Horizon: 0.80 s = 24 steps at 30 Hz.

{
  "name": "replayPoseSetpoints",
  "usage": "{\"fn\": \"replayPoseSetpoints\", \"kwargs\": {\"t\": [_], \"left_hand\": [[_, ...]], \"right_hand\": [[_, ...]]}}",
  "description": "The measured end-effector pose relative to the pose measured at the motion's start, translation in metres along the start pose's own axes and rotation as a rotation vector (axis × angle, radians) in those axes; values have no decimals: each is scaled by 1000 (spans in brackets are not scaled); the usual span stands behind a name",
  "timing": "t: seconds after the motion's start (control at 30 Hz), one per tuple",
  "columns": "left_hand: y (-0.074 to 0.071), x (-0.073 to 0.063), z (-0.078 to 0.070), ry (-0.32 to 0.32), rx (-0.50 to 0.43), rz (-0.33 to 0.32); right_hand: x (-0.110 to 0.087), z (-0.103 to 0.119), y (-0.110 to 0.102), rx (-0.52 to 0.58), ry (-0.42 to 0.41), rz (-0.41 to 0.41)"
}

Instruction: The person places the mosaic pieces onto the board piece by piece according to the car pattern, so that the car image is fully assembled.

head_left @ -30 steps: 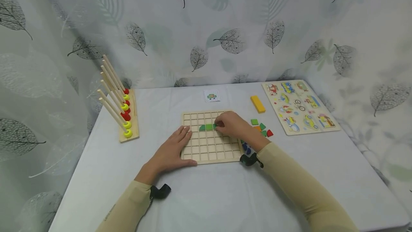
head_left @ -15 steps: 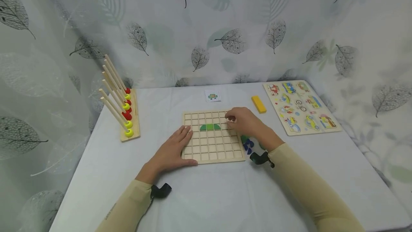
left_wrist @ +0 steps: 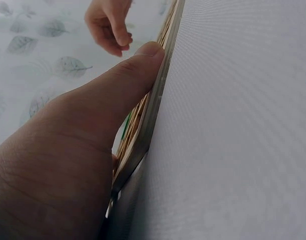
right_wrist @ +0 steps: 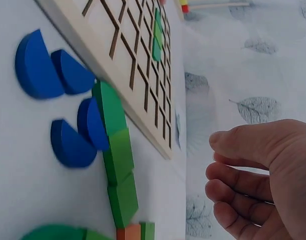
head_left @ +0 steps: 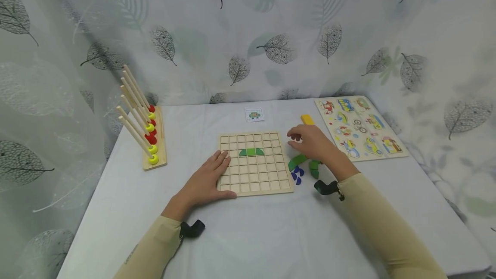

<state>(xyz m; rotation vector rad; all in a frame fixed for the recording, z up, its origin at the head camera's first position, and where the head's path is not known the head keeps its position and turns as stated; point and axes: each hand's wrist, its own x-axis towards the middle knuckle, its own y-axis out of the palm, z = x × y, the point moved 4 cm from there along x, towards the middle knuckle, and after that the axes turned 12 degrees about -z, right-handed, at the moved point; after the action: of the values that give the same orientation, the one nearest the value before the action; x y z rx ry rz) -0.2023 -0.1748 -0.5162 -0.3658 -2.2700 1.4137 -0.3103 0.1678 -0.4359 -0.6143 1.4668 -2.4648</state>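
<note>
My left hand rests on the left edge of a wooden grid board, its thumb along the near edge. A short row of green pieces, a square between two curved ones, lies in the board's grid. To the right of the board, my right hand hovers over loose pieces, fingers loosely bent and nothing visible between them. Below it lie green squares in a line, several blue half-round pieces and an orange piece. In the head view the right hand covers some pieces.
A stand with wooden pegs and red and yellow rings is at the left. Behind the board lies a small picture card. A yellow block and a picture puzzle board are at the back right.
My right hand has let go of the curved green piece at the row's right end. It has moved right, off the board, to above the loose pieces. The left hand stays put.
</note>
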Motion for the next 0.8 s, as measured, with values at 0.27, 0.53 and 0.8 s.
{"fn": "replayPoseSetpoints", "kwargs": {"t": [0.27, 0.53, 0.8], "left_hand": [[-3, 0, -2, 19, -10, -11], [-1, -1, -1, 4, -3, 5], [1, 0, 1, -1, 8, 8]], "right_hand": [[-11, -21, -15, -7, 85, -10], [-19, -34, -24, -14, 134, -7], [-26, -52, -28, -34, 205, 10]]}}
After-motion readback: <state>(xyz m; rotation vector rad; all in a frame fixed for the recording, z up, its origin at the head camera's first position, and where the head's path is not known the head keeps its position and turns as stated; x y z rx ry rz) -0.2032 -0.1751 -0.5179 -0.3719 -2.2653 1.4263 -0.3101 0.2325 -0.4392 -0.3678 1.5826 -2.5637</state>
